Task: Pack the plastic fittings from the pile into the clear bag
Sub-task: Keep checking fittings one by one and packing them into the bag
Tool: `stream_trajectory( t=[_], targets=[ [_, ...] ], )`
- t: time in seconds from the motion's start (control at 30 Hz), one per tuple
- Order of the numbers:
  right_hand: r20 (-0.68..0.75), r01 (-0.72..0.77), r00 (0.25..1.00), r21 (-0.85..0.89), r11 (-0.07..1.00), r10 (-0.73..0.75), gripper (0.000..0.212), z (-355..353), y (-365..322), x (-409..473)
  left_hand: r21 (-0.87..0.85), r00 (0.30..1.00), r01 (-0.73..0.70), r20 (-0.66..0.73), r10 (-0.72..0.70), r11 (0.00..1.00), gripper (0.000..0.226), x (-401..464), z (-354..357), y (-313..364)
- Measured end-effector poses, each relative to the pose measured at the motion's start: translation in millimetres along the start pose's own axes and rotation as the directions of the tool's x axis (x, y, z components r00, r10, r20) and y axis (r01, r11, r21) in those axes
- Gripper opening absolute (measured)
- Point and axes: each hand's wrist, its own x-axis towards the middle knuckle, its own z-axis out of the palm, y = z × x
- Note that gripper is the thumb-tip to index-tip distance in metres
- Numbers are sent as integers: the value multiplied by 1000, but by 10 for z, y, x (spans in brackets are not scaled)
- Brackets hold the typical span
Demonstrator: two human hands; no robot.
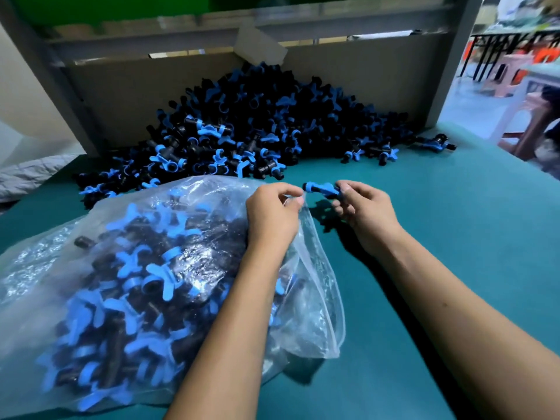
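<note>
Teal table (454, 237) bears pile (257, 122) against cardboard wall (121, 95).

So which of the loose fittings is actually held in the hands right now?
The blue-and-black plastic fitting pinched by the right hand, raised beside the clear plastic bag mouth; all others lie piled or bagged.

both bare forearms reach forward from the bottom of the view, the left one running up from the lower middle, the right one coming in from the lower right corner. the left hand (272, 212) is curled, back upward, its thumb and fingertips pinched together on the edge of the clear bag (318, 268). the right hand (365, 209) sits just beside it, fingers bent inward, thumb and fingers closed on a blue fitting (322, 188) that pokes out toward the left hand.
</note>
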Motion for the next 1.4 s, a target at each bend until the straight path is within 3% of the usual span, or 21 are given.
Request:
stream_trajectory(
  t=[0.07, 0.2, 0.4, 0.57, 0.7, 0.77, 0.97, 1.07, 1.2, 1.27, 1.4],
  targets=[
    [65, -48, 997, 116, 992, 41, 15, -56, -23, -81, 1, 1000, -20, 6, 20, 1000, 21, -6, 12, -33],
    [99, -13, 995, 88, 996, 4, 28, -105, -36, -138, 7, 992, -62, 111, 61, 998, 37, -28, 54, -49],
    [161, -23, 987, 72, 997, 11, 33, -98, -26, -159, 8, 985, -112, 132, 110, 994, 13, -4, 53, -71],
    [328, -112, 943, 142, 984, 60, 18, -149, -46, -165, -5, 989, -79, 128, 79, 997, 12, 27, 72, -128],
    [399, -93, 916, 83, 992, 53, 27, -138, -28, -183, -105, 984, -64, 156, 80, 992, 14, 31, 69, -117],
    [383, -81, 922, 74, 994, 47, 27, -131, -30, -185, -140, 984, -48, 162, 71, 989, 12, 27, 68, -111],
    [120, -60, 992, 239, 969, 31, 20, -164, -5, -127, -205, 992, 68, 119, -44, 976, 13, 52, 49, -141],
    [126, -45, 992, 245, 968, 14, 23, -165, 8, -128, -227, 992, 78, 116, -53, 971, 14, 47, 56, -129],
    [287, 58, 956, 31, 998, -64, 19, -137, 55, -166, -246, 984, 71, 175, -28, 967, 12, 30, 55, -127],
    [332, 72, 941, 5, 997, -69, 22, -148, 67, -171, -251, 979, 79, 200, -29, 965, 14, 21, 51, -130],
    [278, 61, 958, 22, 998, -65, 17, -156, 64, -165, -258, 984, 92, 172, -47, 962, 14, 22, 49, -116]
  ],
)
